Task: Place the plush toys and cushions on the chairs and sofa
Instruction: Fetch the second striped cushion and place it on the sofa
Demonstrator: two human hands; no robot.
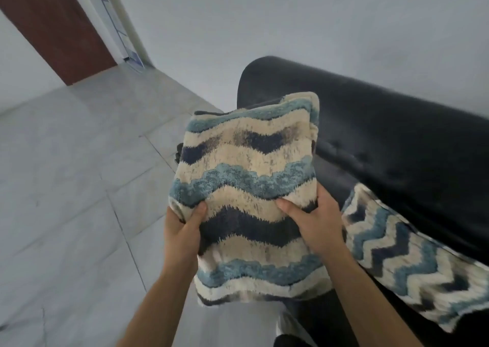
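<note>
I hold a fluffy cushion (246, 188) with wavy cream, light-blue and navy stripes in the air, in front of the left end of a black sofa (391, 135). My left hand (182, 230) grips its left edge, thumb on the front. My right hand (312, 219) grips its right side, thumb pressed into the fabric. A second cushion (402, 262) with the same zigzag pattern leans on the sofa seat against the backrest, just to the right of my right hand. The sofa seat under the held cushion is hidden.
Grey floor tiles (74, 188) spread to the left of the sofa. A brown door (55, 26) stands at the top left beside a pale frame. A plain grey wall (291, 15) runs behind the sofa.
</note>
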